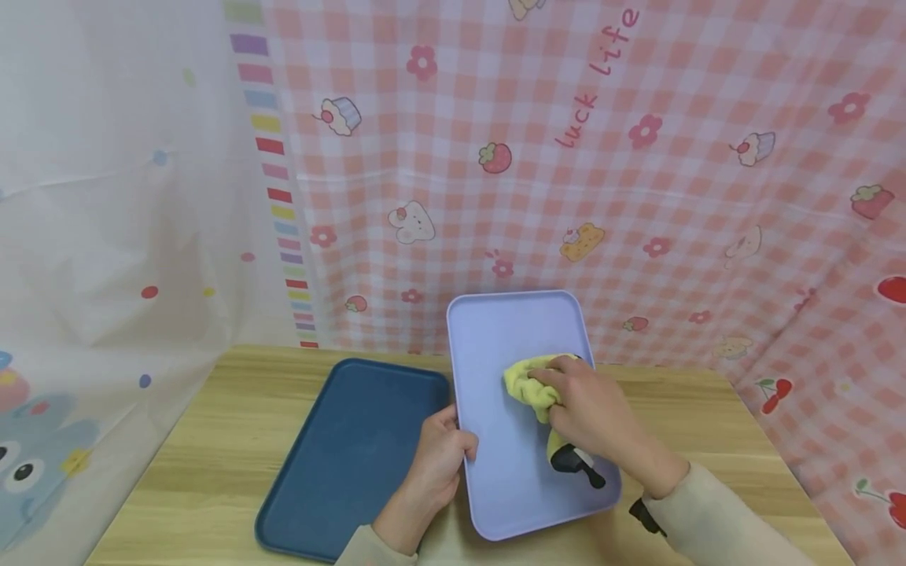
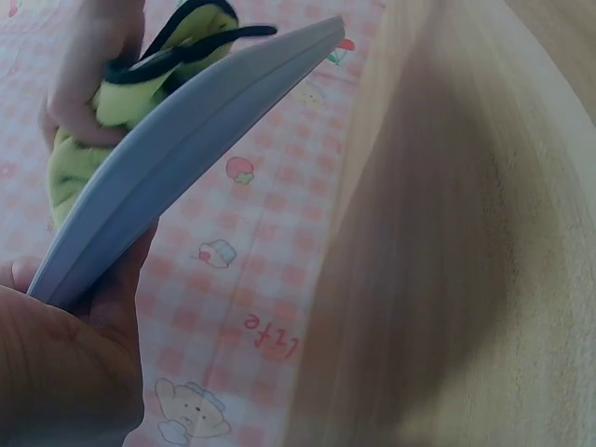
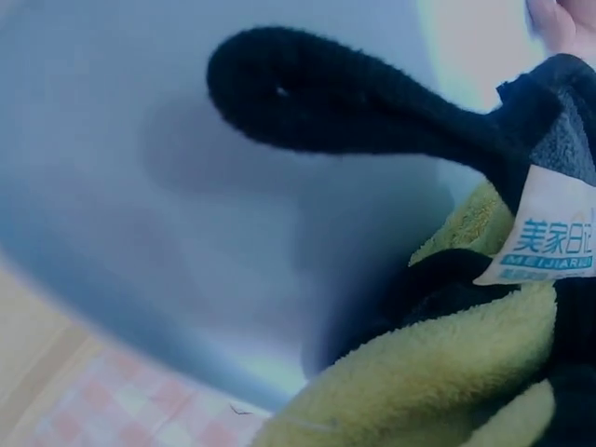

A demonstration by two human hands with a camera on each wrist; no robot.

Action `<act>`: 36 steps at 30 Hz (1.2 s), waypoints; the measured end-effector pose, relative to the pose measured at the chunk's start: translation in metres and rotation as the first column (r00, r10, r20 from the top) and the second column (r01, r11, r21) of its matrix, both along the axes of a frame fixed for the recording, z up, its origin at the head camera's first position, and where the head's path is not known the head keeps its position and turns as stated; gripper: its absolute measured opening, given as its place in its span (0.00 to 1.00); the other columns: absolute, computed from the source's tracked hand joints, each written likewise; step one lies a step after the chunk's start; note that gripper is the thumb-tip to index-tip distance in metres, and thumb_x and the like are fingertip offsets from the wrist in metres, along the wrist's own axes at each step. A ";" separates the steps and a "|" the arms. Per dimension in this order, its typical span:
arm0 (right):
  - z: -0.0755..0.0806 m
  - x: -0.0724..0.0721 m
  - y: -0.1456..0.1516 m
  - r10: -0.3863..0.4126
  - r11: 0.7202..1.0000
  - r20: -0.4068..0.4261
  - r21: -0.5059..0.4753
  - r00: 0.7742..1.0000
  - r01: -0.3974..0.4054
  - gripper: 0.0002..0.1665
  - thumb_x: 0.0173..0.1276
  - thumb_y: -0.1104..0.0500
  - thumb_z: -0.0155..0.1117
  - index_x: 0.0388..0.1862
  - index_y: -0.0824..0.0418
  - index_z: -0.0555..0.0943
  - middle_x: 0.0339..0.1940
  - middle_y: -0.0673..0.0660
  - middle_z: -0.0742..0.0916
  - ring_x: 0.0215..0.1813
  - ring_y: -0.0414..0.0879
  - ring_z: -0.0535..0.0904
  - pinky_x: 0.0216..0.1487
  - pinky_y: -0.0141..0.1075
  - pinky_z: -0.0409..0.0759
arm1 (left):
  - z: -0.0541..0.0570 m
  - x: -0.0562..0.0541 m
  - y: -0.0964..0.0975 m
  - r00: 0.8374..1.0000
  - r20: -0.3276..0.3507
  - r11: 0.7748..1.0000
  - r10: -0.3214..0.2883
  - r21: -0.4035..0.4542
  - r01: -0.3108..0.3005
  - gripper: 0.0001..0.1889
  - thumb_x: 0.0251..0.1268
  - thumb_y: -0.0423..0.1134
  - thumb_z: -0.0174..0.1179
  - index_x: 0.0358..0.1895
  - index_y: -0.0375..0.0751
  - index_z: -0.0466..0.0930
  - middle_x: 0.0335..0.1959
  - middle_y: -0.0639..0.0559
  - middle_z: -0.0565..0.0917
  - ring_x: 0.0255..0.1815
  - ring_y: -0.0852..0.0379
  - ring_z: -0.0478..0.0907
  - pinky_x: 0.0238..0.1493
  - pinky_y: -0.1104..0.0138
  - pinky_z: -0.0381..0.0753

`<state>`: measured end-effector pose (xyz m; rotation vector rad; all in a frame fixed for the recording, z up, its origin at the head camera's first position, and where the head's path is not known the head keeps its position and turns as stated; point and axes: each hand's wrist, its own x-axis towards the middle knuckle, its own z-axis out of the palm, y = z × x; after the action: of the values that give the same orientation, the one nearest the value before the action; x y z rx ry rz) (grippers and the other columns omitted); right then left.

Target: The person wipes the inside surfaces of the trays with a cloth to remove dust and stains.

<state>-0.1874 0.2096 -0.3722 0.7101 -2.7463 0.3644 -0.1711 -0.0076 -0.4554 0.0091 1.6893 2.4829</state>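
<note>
A lavender tray (image 1: 495, 479) is tilted up off the table, its inner face towards me. My left hand (image 1: 439, 456) grips its left edge, thumb over the rim and fingers behind, as the left wrist view also shows. In my right hand (image 1: 598, 409) is a bunched yellow cleaning cloth (image 1: 527, 385), held against the tray's inner face. The cloth has black trim, a black hanging loop (image 3: 307, 88) and a white label (image 3: 549, 228), plain in the right wrist view. Part of the cloth is hidden under the right hand.
A dark blue tray (image 1: 354, 456) lies flat on the wooden table (image 1: 191, 464), left of the lavender one. Behind the table hangs a pink checked cloth (image 1: 453, 102) with printed figures. A white patterned sheet (image 1: 106, 236) hangs at the left.
</note>
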 end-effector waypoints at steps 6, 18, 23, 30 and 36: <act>0.009 -0.016 -0.004 -0.032 0.999 0.044 -0.026 0.998 0.034 0.31 0.53 0.70 0.60 0.59 0.63 0.87 0.53 0.63 0.86 0.50 0.58 0.83 0.33 0.44 0.80 | 0.000 0.001 0.000 1.000 0.002 1.000 -0.014 0.004 0.014 0.37 0.25 0.18 0.47 0.54 0.20 0.80 0.42 0.43 0.86 0.43 0.52 0.81 0.36 0.67 0.79; 0.021 -0.044 -0.011 -0.100 0.991 0.071 -0.085 0.992 0.106 0.33 0.56 0.69 0.59 0.64 0.61 0.85 0.57 0.63 0.84 0.51 0.58 0.81 0.42 0.50 0.82 | 0.004 0.004 0.000 0.999 -0.040 1.000 -0.006 -0.015 0.006 0.36 0.24 0.18 0.47 0.51 0.20 0.82 0.42 0.40 0.87 0.43 0.51 0.81 0.37 0.66 0.78; 0.025 -0.056 -0.010 -0.115 0.991 0.035 -0.063 0.993 0.117 0.33 0.58 0.68 0.59 0.65 0.63 0.83 0.58 0.66 0.83 0.54 0.62 0.81 0.49 0.56 0.81 | 0.005 0.004 0.000 0.999 -0.040 1.000 -0.017 -0.011 0.016 0.36 0.24 0.18 0.47 0.51 0.19 0.82 0.41 0.41 0.88 0.41 0.52 0.82 0.34 0.66 0.77; 0.029 -0.065 -0.008 -0.142 0.988 0.026 -0.052 0.989 0.143 0.34 0.60 0.68 0.60 0.68 0.63 0.81 0.61 0.68 0.82 0.54 0.62 0.79 0.47 0.55 0.81 | 0.004 0.003 0.001 0.999 -0.045 1.000 -0.022 -0.004 0.022 0.35 0.24 0.18 0.47 0.50 0.19 0.82 0.38 0.42 0.88 0.38 0.53 0.82 0.27 0.68 0.75; 0.031 -0.070 -0.004 -0.185 0.981 0.065 -0.048 0.981 0.189 0.35 0.60 0.68 0.60 0.70 0.63 0.79 0.61 0.68 0.82 0.54 0.61 0.79 0.49 0.55 0.79 | 0.003 0.003 0.003 0.999 -0.047 1.000 -0.022 0.017 0.023 0.37 0.22 0.18 0.46 0.51 0.18 0.82 0.38 0.41 0.88 0.38 0.53 0.82 0.27 0.68 0.75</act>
<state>-0.2570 0.2055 -0.3410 0.4291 -2.8185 0.4226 -0.1676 -0.0041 -0.4522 0.0878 1.6756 2.4995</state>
